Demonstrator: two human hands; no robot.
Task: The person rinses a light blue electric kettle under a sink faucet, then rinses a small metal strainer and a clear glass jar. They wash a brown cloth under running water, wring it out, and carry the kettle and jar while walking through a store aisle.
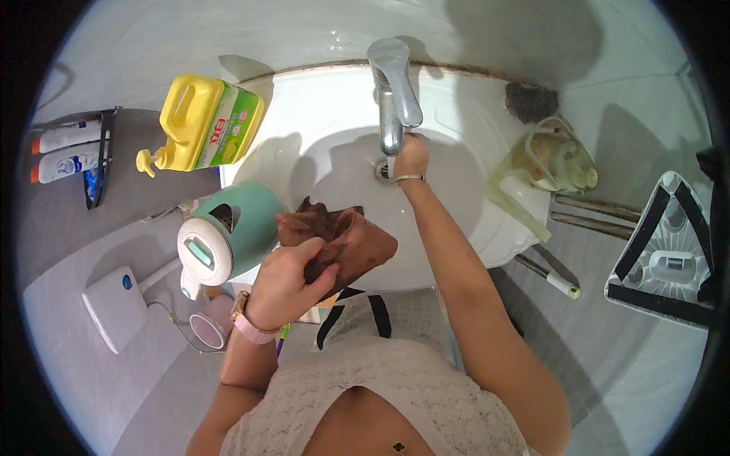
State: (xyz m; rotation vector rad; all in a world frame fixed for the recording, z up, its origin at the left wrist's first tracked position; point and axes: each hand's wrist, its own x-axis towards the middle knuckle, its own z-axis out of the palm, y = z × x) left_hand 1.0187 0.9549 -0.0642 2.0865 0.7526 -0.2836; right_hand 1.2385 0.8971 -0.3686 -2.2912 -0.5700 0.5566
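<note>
A wet-looking brown cloth (pixel 365 245) is bunched in my left hand (pixel 293 279), above the near left part of the white washbasin (pixel 456 97). My right hand (pixel 412 157) reaches into the bowl beside the spout of the chrome tap (pixel 392 102). Water appears to run from the spout near the drain (pixel 383 170). The tap lever covers part of that hand, and its fingers are hidden, so I cannot tell whether they hold anything.
A mint-green electric kettle (pixel 254 228) and a yellow pump jug of detergent (pixel 197 122) stand at the left. On the right rim sit a dark scouring pad (pixel 531 102) and a translucent yellowish bag (pixel 556 157). A white triangular mop head (pixel 673 251) is farther right.
</note>
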